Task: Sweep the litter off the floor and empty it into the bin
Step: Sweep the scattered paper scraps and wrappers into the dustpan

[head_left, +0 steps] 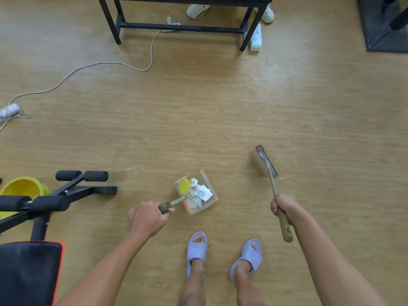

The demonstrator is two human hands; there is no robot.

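My left hand [147, 218] grips the olive handle of a clear dustpan [210, 186], held just above the wooden floor in front of my feet. Inside the pan lies litter [194, 191]: a yellow scrap, white crumpled paper and an orange bit. To the right, my right hand [283, 206] holds a broom [268, 164] by its olive handle, with the dark narrow head lifted and pointing away from me, clear of the pan. A yellow bin [24, 187] stands at the far left, partly hidden behind the exercise bench.
A black exercise bench [44, 204] with foam rollers fills the lower left. A white cable [88, 67] and power strip [10, 110] run across the left floor. A black table frame [183, 27] stands at the back, white shoes behind it. My slippered feet [223, 255] are below.
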